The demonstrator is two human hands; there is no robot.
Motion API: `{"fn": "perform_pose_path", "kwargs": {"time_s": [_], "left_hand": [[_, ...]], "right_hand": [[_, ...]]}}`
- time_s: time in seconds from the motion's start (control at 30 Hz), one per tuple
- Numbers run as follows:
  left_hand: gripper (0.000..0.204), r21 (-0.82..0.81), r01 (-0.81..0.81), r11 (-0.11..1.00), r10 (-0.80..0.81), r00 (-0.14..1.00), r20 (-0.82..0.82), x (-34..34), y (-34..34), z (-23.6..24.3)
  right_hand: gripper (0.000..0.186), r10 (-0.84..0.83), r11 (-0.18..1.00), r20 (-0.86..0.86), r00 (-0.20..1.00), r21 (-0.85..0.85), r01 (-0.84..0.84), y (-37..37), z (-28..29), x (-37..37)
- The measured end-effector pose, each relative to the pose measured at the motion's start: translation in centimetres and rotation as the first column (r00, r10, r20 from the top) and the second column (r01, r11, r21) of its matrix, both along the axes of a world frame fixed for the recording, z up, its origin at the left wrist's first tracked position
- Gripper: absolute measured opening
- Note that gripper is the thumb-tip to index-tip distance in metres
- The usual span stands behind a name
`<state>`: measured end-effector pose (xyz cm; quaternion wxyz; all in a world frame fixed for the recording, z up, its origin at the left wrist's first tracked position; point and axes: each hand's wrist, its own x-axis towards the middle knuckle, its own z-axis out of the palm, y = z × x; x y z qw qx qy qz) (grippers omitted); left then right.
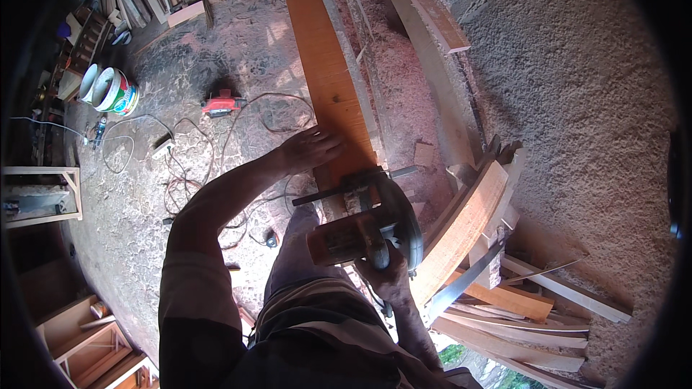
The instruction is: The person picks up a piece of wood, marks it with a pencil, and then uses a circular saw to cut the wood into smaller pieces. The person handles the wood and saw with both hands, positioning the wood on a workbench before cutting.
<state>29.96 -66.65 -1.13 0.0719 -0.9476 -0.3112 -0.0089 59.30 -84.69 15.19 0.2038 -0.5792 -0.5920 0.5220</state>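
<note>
My right hand (389, 271) is closed round the rear handle of a circular saw (344, 236). The saw sits at the near end of a long orange-brown wooden board (324, 57), its round guard on the right side. Where the blade meets the wood is hidden under the saw's body. A thin dark bar sticks out on both sides of the saw's front. Just ahead of the saw, my left hand (313, 148) rests on the board's left edge, fingers stretched over its top face.
A red power tool (222, 104) and tangled cords lie on the dusty floor to the left, with white buckets (115, 91) beyond. To the right, planks (465, 227), a handsaw (465, 281) and wood offcuts lie beside a heap of sawdust (577, 122). Wooden frames (43, 171) stand far left.
</note>
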Motion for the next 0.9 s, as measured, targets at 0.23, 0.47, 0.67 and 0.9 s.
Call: {"fn": "perform_pose_path", "kwargs": {"time_s": [0.23, 0.47, 0.67, 0.9], "left_hand": [[0.063, 0.195, -0.244, 0.950, 0.252, 0.968, -0.019, -0.7, 1.8, 0.7], [0.071, 0.161, -0.163, 0.974, 0.165, 0.986, -0.003, -1.7, 3.2, -0.1], [0.078, 0.202, -0.102, 0.974, 0.108, 0.994, -0.018, -2.5, 3.9, -0.3], [0.094, 0.062, -0.050, 0.997, 0.052, 0.998, -0.024, -2.7, 5.2, 1.7]], "right_hand": [[0.038, -0.014, 0.999, 0.027, 1.000, 0.029, 0.013, 1.3, -0.3, -1.0], [0.043, 0.025, 0.998, 0.057, 0.998, 0.052, -0.028, 2.6, -1.1, -1.5], [0.036, -0.022, 0.998, -0.091, 0.996, 0.059, 0.028, 3.5, -0.6, -2.5], [0.041, -0.013, 0.998, -0.059, 0.998, 0.056, 0.016, 5.5, -0.5, -3.3]]}}
